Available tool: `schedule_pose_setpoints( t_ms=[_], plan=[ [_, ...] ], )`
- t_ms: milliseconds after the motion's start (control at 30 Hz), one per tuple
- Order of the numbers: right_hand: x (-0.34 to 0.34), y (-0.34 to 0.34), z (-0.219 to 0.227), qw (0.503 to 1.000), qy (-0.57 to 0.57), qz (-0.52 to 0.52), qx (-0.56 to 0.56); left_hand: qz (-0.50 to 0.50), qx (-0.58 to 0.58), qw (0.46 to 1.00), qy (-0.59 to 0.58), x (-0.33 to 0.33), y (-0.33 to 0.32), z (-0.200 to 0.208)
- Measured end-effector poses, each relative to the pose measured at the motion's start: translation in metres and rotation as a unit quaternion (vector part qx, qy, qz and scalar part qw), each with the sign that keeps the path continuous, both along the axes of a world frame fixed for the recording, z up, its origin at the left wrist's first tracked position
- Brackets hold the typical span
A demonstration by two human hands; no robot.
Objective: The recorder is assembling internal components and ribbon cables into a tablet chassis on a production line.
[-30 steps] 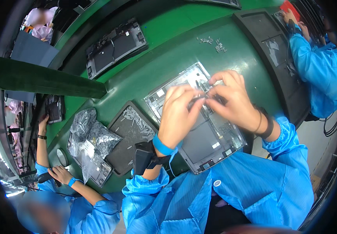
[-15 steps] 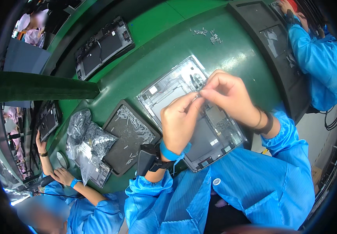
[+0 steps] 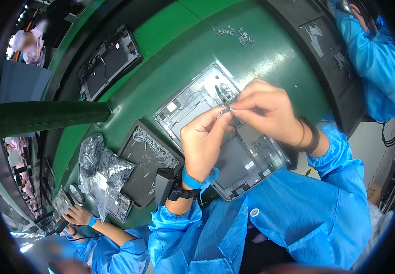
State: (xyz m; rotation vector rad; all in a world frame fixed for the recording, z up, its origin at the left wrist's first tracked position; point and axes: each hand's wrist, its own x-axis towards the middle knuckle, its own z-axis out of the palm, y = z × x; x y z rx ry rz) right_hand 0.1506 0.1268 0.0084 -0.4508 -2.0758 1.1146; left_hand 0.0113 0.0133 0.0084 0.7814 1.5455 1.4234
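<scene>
An opened laptop chassis (image 3: 234,166) lies in front of me, its dark battery area and boards exposed. Over its upper part my left hand (image 3: 202,144) pinches a small dark piece (image 3: 225,110) between thumb and forefinger. From the other side, the thumb and forefinger of my right hand (image 3: 266,107) are closed at the same piece's end, with a pale sliver showing there. The piece is too small to name exactly. Just beyond the fingertips, a short black cable-like part (image 3: 221,92) stands up from the chassis.
A dark tray (image 3: 145,176) of small grey strips is left of the chassis, beside clear plastic bags (image 3: 104,160). Small grey pieces (image 3: 243,36) lie farther back. Another laptop chassis (image 3: 108,64) rests beyond the green bar (image 3: 47,119). Co-workers in blue sit on both sides.
My hands have shifted slightly left, still pinched together, and the dark piece shows more clearly. The left co-worker's hands have moved down, away from the unit at the far left.
</scene>
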Motion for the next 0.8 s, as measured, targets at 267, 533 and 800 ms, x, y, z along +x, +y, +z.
schedule_pose_setpoints(
  t_ms=[267,533,800],
  plan=[
    [0.009,0.021,0.013,0.963,-0.052,0.008,0.265,-0.036,-0.035,0.996,-0.073,-0.021,0.017,0.013],
    [-0.005,0.039,0.003,0.862,-0.008,0.029,0.505,-0.014,0.003,0.994,0.111,-0.035,0.03,0.012],
    [-0.025,0.038,-0.007,0.844,-0.105,-0.015,0.525,0.017,0.057,0.891,0.45,-0.056,0.046,-0.013]
  ],
)
